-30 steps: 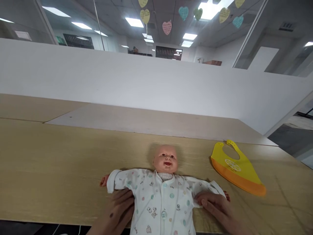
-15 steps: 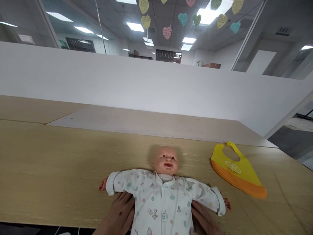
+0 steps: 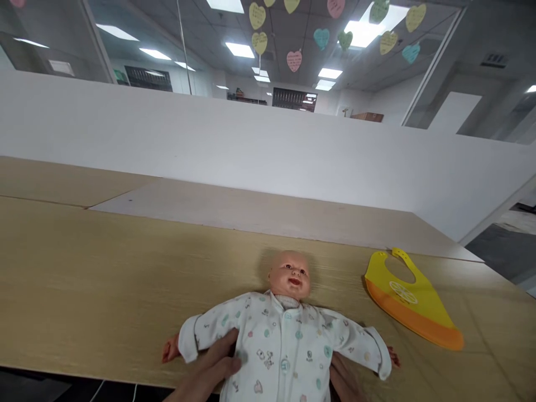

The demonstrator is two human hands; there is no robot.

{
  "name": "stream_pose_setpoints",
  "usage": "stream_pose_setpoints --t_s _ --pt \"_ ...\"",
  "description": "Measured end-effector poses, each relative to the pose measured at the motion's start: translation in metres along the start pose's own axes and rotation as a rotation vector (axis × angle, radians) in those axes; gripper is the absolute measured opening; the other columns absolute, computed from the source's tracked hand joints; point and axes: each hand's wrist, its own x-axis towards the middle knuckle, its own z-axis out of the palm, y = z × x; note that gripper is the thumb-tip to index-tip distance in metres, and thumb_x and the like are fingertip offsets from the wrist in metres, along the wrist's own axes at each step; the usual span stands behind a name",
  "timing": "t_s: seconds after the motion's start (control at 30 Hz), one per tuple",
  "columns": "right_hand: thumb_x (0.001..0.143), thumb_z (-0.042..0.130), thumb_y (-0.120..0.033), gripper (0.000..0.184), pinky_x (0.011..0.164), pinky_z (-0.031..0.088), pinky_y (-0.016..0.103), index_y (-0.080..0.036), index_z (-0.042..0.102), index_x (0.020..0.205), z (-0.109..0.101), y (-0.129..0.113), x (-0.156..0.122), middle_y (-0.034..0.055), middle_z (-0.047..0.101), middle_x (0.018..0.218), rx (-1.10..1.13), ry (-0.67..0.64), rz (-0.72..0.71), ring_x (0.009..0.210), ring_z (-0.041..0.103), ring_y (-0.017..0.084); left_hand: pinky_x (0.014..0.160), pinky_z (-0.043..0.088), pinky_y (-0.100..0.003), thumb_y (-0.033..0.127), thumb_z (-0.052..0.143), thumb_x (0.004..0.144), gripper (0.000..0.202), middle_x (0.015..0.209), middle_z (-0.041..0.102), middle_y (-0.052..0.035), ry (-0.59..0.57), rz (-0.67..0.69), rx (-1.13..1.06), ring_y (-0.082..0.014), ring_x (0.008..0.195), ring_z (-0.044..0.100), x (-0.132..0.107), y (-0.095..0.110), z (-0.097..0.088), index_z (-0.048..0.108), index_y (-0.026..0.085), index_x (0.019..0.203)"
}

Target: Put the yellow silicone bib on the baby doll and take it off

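A white partition wall (image 3: 259, 145) with heart-shaped notes (image 3: 293, 61) above it stood behind a pale wooden counter (image 3: 104, 262). At the near edge, the left hand (image 3: 209, 368) had its fingers (image 3: 225, 341) tucked in at the side of the doll (image 3: 278, 318), just below one sleeve, the thumb standing apart from them near the front of the printed shirt (image 3: 262, 340); the right hand (image 3: 344, 379) reached in at the opposite flank, its fingertips hidden. I could not tell whether either set of fingers was closed firmly on the body. Holding it well, I judged, called for even, gentle pressure from both sides, without bunching the cloth, and slow tilting, since neither hand supported the head (image 3: 290, 274). The doll lay face up directly between the two hands, its torso touching the left fingers and apparently the right, head toward the wall, arms spread wide, lower body out of view. Farther out, past the right hand and apart from the doll, lay a yellow-and-orange bib (image 3: 410, 301).
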Motion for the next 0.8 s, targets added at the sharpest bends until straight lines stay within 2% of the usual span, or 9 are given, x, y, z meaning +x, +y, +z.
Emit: stream_pose_setpoints --t_s 0.1,0.17,0.27,0.4,0.5,0.63,0.8 --pt "0.087 0.046 -0.054 0.066 0.1 0.046 0.039 -0.023 0.035 0.144 -0.015 -0.014 0.016 0.0106 0.051 0.135 0.069 -0.053 -0.005 0.126 0.047 0.029 0.113 0.026 -0.042 0.051 0.053 0.079 0.07 0.146 0.038 -0.0084 0.056 0.04 0.043 -0.0274 0.138 0.029 -0.001 0.008 0.013 0.045 0.014 0.137" --pt "0.088 0.046 -0.051 0.068 0.106 0.04 0.042 -0.019 0.03 0.146 -0.029 -0.028 0.029 0.0112 0.046 0.14 0.093 -0.093 0.011 0.13 0.041 0.03 0.113 0.027 -0.041 0.055 0.05 0.08 0.07 0.146 0.038 -0.008 0.11 0.089 0.129 -0.0264 0.137 0.03 0.002 0.012 0.02 0.044 0.015 0.138" --pt "0.089 0.043 -0.049 0.068 0.108 0.036 0.044 -0.019 0.026 0.147 -0.042 -0.04 0.046 0.0112 0.04 0.144 0.107 -0.114 -0.02 0.134 0.036 0.029 0.108 0.037 -0.044 0.054 0.046 0.083 0.062 0.14 0.048 -0.0089 0.189 0.23 0.3 -0.0271 0.131 0.042 0.009 0.015 0.022 0.05 0.018 0.133" --pt "0.091 0.042 -0.045 0.064 0.109 0.036 0.042 -0.023 0.024 0.148 -0.04 -0.035 0.056 0.0089 0.036 0.147 0.081 -0.151 0.009 0.136 0.033 0.027 0.1 0.046 -0.044 0.048 0.046 0.086 0.052 0.131 0.057 -0.01 0.259 0.421 0.496 -0.0272 0.124 0.051 0.019 0.02 0.018 0.056 0.018 0.127" --pt "0.092 0.042 -0.044 0.062 0.11 0.033 0.045 -0.021 0.025 0.147 -0.038 -0.029 0.066 0.011 0.033 0.148 0.073 -0.204 0.063 0.137 0.031 0.027 0.1 0.046 -0.041 0.046 0.044 0.087 0.048 0.128 0.06 -0.0091 0.278 0.434 0.553 -0.0263 0.121 0.053 0.025 0.032 0.015 0.059 0.018 0.124" --pt "0.091 0.043 -0.048 0.06 0.11 0.032 0.046 -0.019 0.033 0.143 -0.04 -0.028 0.088 0.0115 0.036 0.146 0.122 -0.2 0.049 0.136 0.032 0.028 0.102 0.043 -0.037 0.046 0.039 0.09 0.046 0.125 0.062 -0.0072 0.225 0.441 0.561 -0.0248 0.121 0.054 0.031 0.048 0.014 0.061 0.02 0.121" --pt "0.091 0.043 -0.048 0.058 0.111 0.029 0.045 -0.019 0.035 0.141 -0.041 -0.025 0.106 0.011 0.036 0.146 0.147 -0.22 0.035 0.135 0.032 0.026 0.104 0.039 -0.039 0.047 0.035 0.091 0.047 0.124 0.063 -0.0089 0.19 0.439 0.541 -0.0256 0.121 0.053 0.037 0.054 0.011 0.058 0.019 0.121"
